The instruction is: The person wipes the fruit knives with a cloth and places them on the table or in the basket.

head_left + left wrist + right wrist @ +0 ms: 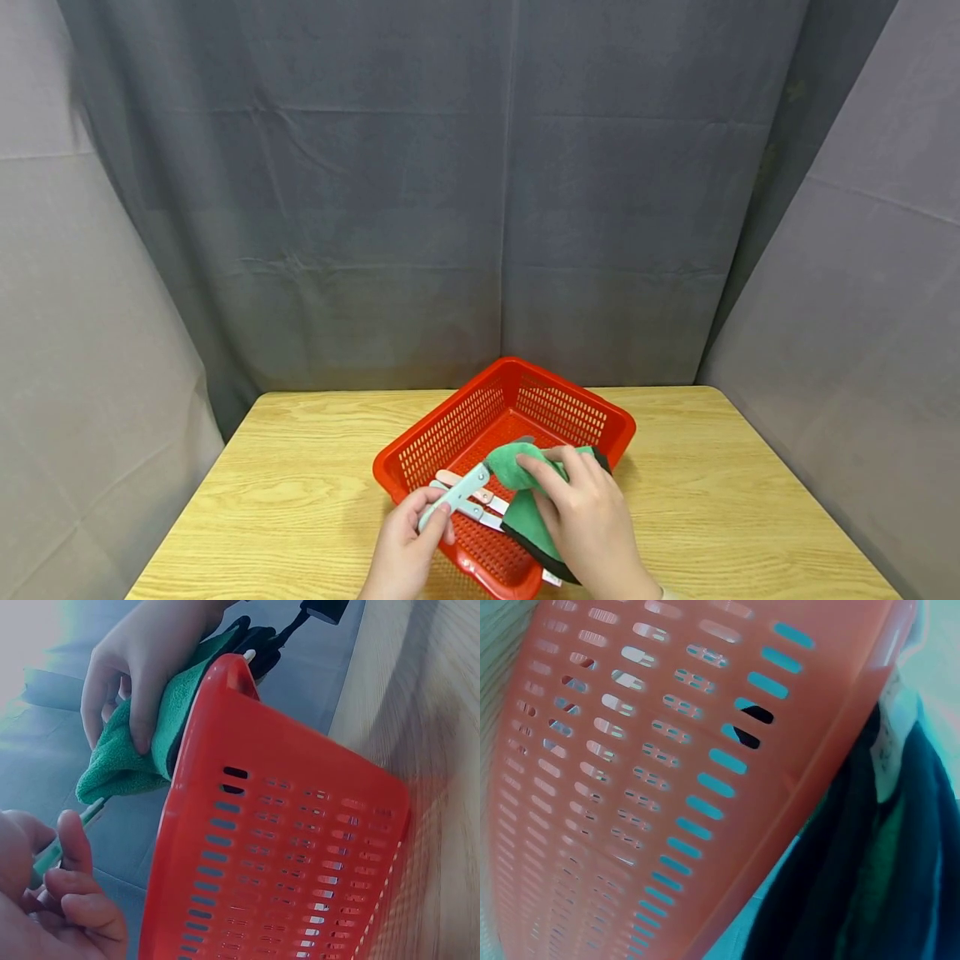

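Observation:
My left hand [405, 537] grips the pale green handle of a knife [459, 493] over the near left part of a red basket [427, 432]. The handle points up and to the right. My right hand [588, 517] holds a green cloth [510, 467] with black edging, folded over the knife's blade. A grey tip shows beyond the cloth. More of the cloth drapes over the basket's near right rim. In the left wrist view, the cloth [120, 761] is bunched under the right hand's fingers, close to the knife handle [49, 859].
Inside the basket lie a pink-handled utensil [480, 493] and a pale blue-handled one [472, 510], both with shiny metal parts. The basket stands on a wood-grain table [300, 483]. Grey curtains [375, 208] hang behind and at both sides.

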### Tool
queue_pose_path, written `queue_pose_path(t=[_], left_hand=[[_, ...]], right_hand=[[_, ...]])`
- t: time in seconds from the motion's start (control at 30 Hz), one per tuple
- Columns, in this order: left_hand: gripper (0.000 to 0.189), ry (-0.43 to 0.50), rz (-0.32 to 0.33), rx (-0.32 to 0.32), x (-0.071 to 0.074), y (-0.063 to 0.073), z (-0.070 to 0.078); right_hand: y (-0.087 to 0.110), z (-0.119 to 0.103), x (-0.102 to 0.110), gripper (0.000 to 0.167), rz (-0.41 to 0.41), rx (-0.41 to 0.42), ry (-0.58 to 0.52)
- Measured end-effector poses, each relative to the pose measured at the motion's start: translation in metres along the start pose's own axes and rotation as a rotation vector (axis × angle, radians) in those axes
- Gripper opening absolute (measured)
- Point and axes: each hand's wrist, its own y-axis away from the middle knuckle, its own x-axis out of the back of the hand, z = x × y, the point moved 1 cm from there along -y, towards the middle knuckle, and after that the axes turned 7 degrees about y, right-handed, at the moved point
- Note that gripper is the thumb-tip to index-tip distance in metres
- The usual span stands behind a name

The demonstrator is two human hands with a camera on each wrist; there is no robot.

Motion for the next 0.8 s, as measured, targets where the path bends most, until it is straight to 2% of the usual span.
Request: queue_pose_path(t=[0.17, 0.53, 0.8], left_hand=[[0.015, -0.004, -0.002, 0.015, 0.0, 0.001, 0.001], [0.015, 0.033, -0.001, 0.002, 0.0, 0.001, 0.0], [0.015, -0.013, -0.004, 0.013, 0.0, 0.002, 0.001]], right_hand=[[-0.002, 0.003, 0.002, 0.055, 0.033, -0.017, 0.028], [-0.003, 0.013, 0.006, 0.052, 0.024, -0.103, 0.079], [-0.004, 0.018, 0.009, 0.049, 0.039, -0.154, 0.097]])
